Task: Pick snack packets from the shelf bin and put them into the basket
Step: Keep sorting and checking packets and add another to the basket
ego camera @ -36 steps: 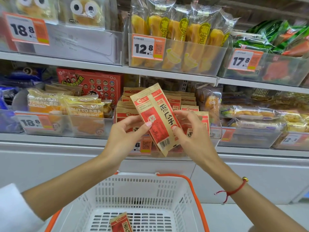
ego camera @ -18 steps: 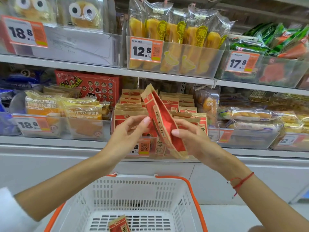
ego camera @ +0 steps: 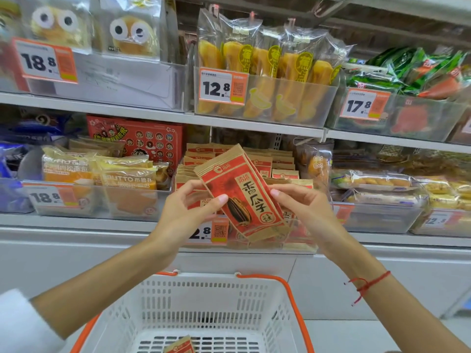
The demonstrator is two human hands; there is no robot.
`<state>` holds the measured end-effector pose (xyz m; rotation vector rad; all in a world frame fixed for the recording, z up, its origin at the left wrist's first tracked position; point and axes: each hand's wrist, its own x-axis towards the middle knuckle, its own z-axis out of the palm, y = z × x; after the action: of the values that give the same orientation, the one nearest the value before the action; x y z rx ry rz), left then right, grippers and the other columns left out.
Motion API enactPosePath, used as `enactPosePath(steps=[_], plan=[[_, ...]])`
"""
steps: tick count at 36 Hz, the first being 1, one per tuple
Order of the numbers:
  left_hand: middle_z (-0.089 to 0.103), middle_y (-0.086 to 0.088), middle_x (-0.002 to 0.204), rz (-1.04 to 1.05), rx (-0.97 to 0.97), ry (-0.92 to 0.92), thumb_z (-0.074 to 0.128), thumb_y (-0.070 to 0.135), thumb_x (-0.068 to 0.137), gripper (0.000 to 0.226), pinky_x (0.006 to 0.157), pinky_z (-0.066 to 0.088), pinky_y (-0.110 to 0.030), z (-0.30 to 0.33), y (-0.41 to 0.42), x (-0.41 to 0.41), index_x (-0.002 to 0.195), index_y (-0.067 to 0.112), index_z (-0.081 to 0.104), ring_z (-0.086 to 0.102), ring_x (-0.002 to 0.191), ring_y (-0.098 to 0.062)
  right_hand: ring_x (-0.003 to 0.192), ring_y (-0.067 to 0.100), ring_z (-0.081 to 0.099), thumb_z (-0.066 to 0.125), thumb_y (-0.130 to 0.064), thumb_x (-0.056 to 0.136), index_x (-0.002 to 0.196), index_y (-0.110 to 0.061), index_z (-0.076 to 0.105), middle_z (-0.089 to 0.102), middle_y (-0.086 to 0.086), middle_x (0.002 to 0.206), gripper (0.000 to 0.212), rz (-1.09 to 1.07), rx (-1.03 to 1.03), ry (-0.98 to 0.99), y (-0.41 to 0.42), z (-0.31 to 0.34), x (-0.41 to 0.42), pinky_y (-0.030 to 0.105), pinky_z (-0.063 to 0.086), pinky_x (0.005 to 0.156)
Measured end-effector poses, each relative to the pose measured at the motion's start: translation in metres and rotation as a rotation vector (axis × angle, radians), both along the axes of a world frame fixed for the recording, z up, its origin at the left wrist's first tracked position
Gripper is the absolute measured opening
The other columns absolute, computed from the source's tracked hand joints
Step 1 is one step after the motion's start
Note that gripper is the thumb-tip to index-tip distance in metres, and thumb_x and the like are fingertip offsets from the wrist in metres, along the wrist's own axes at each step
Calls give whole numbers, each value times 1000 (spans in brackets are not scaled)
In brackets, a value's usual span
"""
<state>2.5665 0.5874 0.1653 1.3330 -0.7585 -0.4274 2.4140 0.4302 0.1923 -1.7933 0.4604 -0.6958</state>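
A red and brown paper snack packet point(ego camera: 242, 194) with a sunflower seed picture is held tilted in front of the shelf. My left hand point(ego camera: 186, 212) pinches its left edge and my right hand point(ego camera: 303, 210) pinches its right edge. Behind it a clear shelf bin point(ego camera: 300, 240) holds several more packets point(ego camera: 257, 161) of the same kind standing in rows. Below my arms stands a white basket point(ego camera: 204, 307) with orange handles, and one packet point(ego camera: 178, 347) lies on its floor at the frame's bottom edge.
Left of the bin stand yellow bread packs point(ego camera: 122, 179) and a red box point(ego camera: 137, 138). Wrapped cakes point(ego camera: 377, 184) fill bins to the right. The upper shelf carries banana-shaped cakes point(ego camera: 265, 72), green packs point(ego camera: 413, 70) and orange price tags.
Both hands have turned the packet over: its printed back faced me, it went edge-on, and now its front with the seed picture faces me.
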Motion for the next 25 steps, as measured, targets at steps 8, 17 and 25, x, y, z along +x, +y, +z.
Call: enactPosePath(steps=[8, 17, 25], plan=[[70, 12, 105, 65, -58, -76, 74, 25, 81, 29, 66, 54, -14, 14, -13, -6, 108, 25, 62, 66, 94, 4, 96, -5, 62, 72, -38, 79, 114, -33, 65, 68, -17, 107, 36, -70, -401, -91, 6, 11, 1, 9, 49, 77], [69, 5, 111, -2, -123, -158, 64, 22, 92, 17, 70, 56, -17, 71, -49, 3, 108, 25, 62, 67, 101, -6, 93, 7, 62, 68, -23, 90, 117, -35, 65, 63, -4, 100, 29, -166, -439, -252, -26, 45, 15, 26, 51, 86], [71, 6, 106, -36, -130, -124, 64, 21, 92, 21, 72, 56, -16, 100, -78, 19, 113, 20, 63, 68, 97, -4, 84, 3, 59, 68, -19, 90, 116, -31, 65, 63, -1, 100, 29, -171, -463, -300, -50, 79, 24, 15, 49, 76]])
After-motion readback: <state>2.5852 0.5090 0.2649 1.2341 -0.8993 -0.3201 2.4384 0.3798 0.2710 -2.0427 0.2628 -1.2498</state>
